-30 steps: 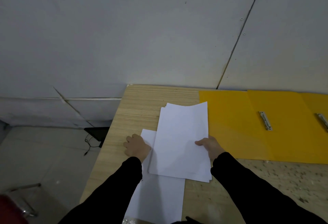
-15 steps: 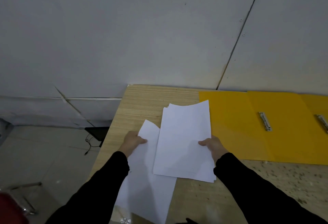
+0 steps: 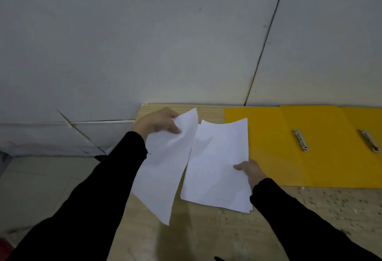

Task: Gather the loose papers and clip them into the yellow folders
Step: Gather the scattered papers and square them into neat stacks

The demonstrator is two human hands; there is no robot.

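Note:
My left hand (image 3: 158, 123) pinches the top of a single white sheet (image 3: 163, 169), lifted off the table so that it hangs and curls. My right hand (image 3: 251, 171) grips the right edge of a stack of white papers (image 3: 217, 163), thumb on top. The stack sits just right of the single sheet. Two open yellow folders lie against the wall on the right: the nearer folder (image 3: 275, 147) carries a metal clip (image 3: 300, 140), and the farther folder (image 3: 351, 163) has a second clip (image 3: 370, 140). Both clips hold no paper.
The wooden table (image 3: 206, 234) ends at its left edge near my left arm, with grey floor (image 3: 41, 190) below. A grey panelled wall (image 3: 186, 33) stands right behind the table. The table's near right part is speckled.
My left hand has lifted the single sheet off the table and raised it up and away toward the wall. My right hand keeps hold of the stack, which has barely shifted.

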